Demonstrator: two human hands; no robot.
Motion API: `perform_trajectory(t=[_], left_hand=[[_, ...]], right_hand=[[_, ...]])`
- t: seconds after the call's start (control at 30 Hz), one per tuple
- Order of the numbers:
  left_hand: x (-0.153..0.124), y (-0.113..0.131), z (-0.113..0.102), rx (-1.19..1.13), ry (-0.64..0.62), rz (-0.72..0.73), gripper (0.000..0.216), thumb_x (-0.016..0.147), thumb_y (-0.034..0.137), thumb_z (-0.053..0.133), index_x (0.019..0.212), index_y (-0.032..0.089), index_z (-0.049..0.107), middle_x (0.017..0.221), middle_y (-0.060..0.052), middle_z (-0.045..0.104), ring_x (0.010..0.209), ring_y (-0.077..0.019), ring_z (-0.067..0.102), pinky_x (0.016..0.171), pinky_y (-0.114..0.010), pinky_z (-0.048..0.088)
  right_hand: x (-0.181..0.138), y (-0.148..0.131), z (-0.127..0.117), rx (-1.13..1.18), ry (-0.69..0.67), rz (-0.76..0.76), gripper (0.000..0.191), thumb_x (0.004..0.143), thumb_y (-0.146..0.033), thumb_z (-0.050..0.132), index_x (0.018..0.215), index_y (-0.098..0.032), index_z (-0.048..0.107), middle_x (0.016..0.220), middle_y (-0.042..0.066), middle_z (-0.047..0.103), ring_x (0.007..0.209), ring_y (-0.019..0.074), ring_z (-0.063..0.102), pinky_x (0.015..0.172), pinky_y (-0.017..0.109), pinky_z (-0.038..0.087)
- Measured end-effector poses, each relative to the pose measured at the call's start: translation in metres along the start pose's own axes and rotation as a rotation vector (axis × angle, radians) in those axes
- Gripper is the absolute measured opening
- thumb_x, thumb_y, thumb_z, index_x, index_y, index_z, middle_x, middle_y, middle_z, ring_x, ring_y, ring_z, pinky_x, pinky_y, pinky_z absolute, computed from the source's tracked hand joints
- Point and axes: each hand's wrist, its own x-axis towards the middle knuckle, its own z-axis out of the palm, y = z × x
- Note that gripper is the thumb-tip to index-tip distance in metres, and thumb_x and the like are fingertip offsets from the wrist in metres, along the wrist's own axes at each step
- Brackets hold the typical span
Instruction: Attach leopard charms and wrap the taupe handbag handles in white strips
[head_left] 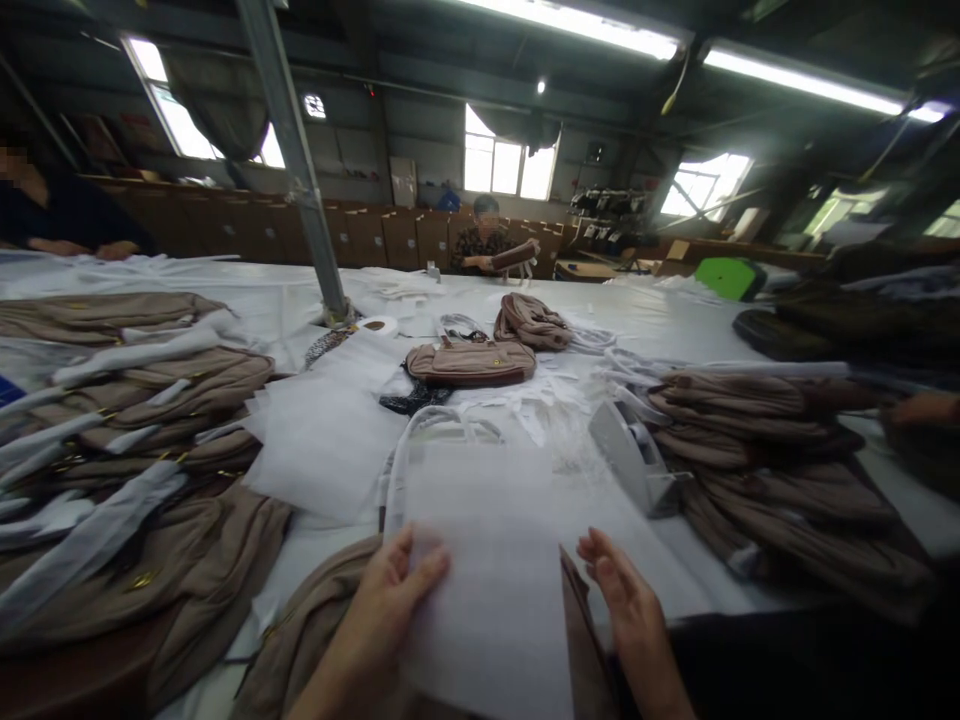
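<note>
Left hand [394, 600] pinches white sheet [487, 540]; right hand [626, 600] open, beside sheet.

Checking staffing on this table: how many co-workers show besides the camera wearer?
3: a person at the far left, a person across the table holding a brown bag, and a hand at the right edge. Others may be hidden.

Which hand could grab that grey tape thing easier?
Probably the right hand: it is open and free beside the white foam sheet, and the grey tape dispenser sits just beyond it on the same side. The left hand lies on the sheet, farther away.
</note>
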Motion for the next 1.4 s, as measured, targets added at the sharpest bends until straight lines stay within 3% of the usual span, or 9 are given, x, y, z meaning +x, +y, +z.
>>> perform_trajectory(t=[0.1, 0.2, 0.37, 0.53, 0.77, 0.87, 0.97, 1.1, 1.4], left_hand=[[-0.004, -0.034, 0.017, 0.117, -0.049, 0.039, 0.041, 0.072, 0.034, 0.066, 0.106, 0.014, 0.058, 0.105, -0.01, 0.066, 0.095, -0.0244, 0.06, 0.079, -0.03, 0.047], [-0.006, -0.052, 0.025, 0.261, -0.106, 0.121, 0.034, 0.075, 0.033, 0.063, 0.102, 0.014, 0.059, 0.105, -0.01, 0.066, 0.101, -0.0254, 0.057, 0.086, -0.031, 0.044], [0.0, -0.054, 0.024, 0.569, 0.021, 0.211, 0.029, 0.077, 0.044, 0.057, 0.089, 0.017, 0.06, 0.088, -0.007, 0.065, 0.082, -0.0248, 0.06, 0.075, -0.032, 0.045], [0.01, -0.065, 0.017, 0.817, 0.088, 0.312, 0.053, 0.067, 0.039, 0.068, 0.114, 0.018, 0.057, 0.121, -0.012, 0.056, 0.115, -0.0305, 0.046, 0.099, -0.04, 0.031], [0.014, -0.059, 0.019, 0.913, -0.087, 0.27, 0.024, 0.075, 0.022, 0.054, 0.094, 0.02, 0.067, 0.094, -0.01, 0.068, 0.095, -0.0297, 0.058, 0.086, -0.038, 0.039], [0.02, -0.034, 0.018, 0.702, -0.116, 0.169, 0.023, 0.07, 0.017, 0.057, 0.091, 0.02, 0.067, 0.08, -0.005, 0.069, 0.077, -0.023, 0.062, 0.07, -0.029, 0.045], [0.025, -0.016, 0.018, 0.215, -0.121, -0.186, 0.024, 0.07, 0.016, 0.061, 0.093, 0.012, 0.064, 0.063, -0.002, 0.064, 0.048, -0.0116, 0.055, 0.045, -0.019, 0.04], [0.021, -0.011, 0.023, -0.274, 0.005, -0.604, 0.017, 0.074, 0.018, 0.063, 0.083, 0.004, 0.062, 0.068, -0.009, 0.068, 0.048, -0.0111, 0.06, 0.045, -0.018, 0.047], [-0.007, -0.025, 0.05, -0.517, 0.102, -0.675, 0.007, 0.081, 0.015, 0.057, 0.083, 0.008, 0.059, 0.072, -0.009, 0.069, 0.061, -0.0196, 0.068, 0.059, -0.034, 0.056]], right_hand=[[-0.007, -0.021, -0.006, 0.245, -0.277, 0.1, 0.065, 0.085, -0.063, 0.035, 0.121, -0.013, 0.054, 0.115, 0.015, 0.061, 0.108, 0.0253, 0.056, 0.096, 0.04, 0.042], [-0.01, -0.03, 0.0, 0.186, -0.384, 0.075, 0.059, 0.074, -0.055, 0.061, 0.115, -0.012, 0.059, 0.107, 0.014, 0.066, 0.1, 0.0282, 0.06, 0.089, 0.04, 0.046], [-0.004, -0.017, -0.006, 0.031, -0.144, 0.138, 0.049, 0.07, -0.051, 0.065, 0.096, -0.01, 0.067, 0.089, 0.012, 0.071, 0.085, 0.0288, 0.065, 0.074, 0.038, 0.052], [0.001, -0.009, -0.048, -0.041, 0.037, 0.159, 0.047, 0.066, -0.052, 0.067, 0.093, -0.013, 0.069, 0.093, 0.01, 0.072, 0.085, 0.028, 0.066, 0.074, 0.036, 0.053], [-0.014, 0.001, -0.076, -0.044, -0.129, 0.251, 0.042, 0.067, -0.047, 0.067, 0.09, -0.012, 0.071, 0.091, 0.01, 0.072, 0.089, 0.0289, 0.065, 0.079, 0.037, 0.051], [-0.017, 0.004, -0.077, -0.051, -0.15, 0.273, 0.038, 0.067, -0.045, 0.067, 0.088, -0.013, 0.071, 0.091, 0.01, 0.072, 0.089, 0.0293, 0.065, 0.079, 0.037, 0.051], [-0.017, 0.0, -0.076, -0.029, -0.153, 0.287, 0.036, 0.066, -0.043, 0.067, 0.087, -0.014, 0.072, 0.091, 0.01, 0.072, 0.089, 0.0295, 0.065, 0.078, 0.037, 0.051], [-0.02, -0.003, -0.066, -0.072, -0.194, 0.283, 0.032, 0.065, -0.039, 0.067, 0.083, -0.013, 0.07, 0.089, 0.01, 0.072, 0.086, 0.0279, 0.065, 0.076, 0.035, 0.05], [-0.025, 0.004, 0.016, 0.028, -0.325, 0.312, 0.034, 0.065, -0.035, 0.067, 0.088, -0.01, 0.064, 0.081, 0.007, 0.07, 0.076, 0.0241, 0.065, 0.065, 0.03, 0.05]])
